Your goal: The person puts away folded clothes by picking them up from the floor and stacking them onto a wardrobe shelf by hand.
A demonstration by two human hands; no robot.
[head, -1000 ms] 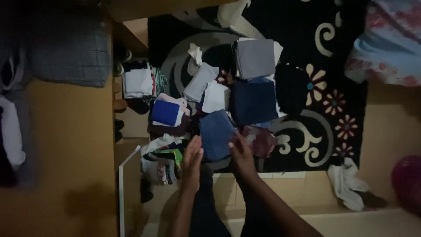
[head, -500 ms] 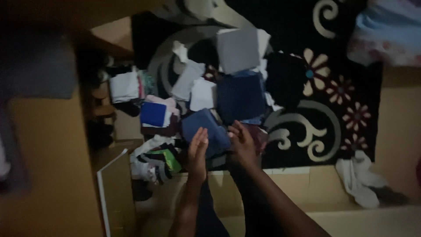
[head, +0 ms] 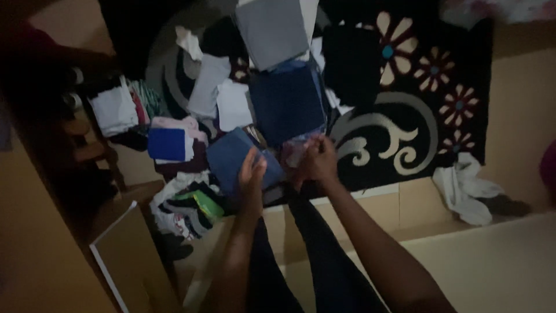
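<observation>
A: Blue cotton, by the look of it. The folded blue garment [head: 234,159] lies on the floor at the near edge of the black patterned rug [head: 405,133], at about seven o'clock from the big navy folded piece [head: 288,101].

B: And the hands?

A: The left hand [head: 252,174] lies flat and unclenched on the garment's near corner, fingers straight, probably pressing the fold so it keeps its square shape. The right hand [head: 318,160] is curled around a pinkish, reddish cloth [head: 293,152] just beside it at three o'clock; I'd call that a grasp, though the light is dim.

B: How does the blue one look?

A: Neat, roughly square, smooth on top, tilted a little against the other stacks.

B: What surrounds it?

A: A grey folded piece [head: 271,32] at twelve o'clock, a bright blue folded item [head: 167,144] at nine, and a loose heap of mixed clothes [head: 188,206] at eight. The piles sit apart, seemingly sorted by kind.
</observation>
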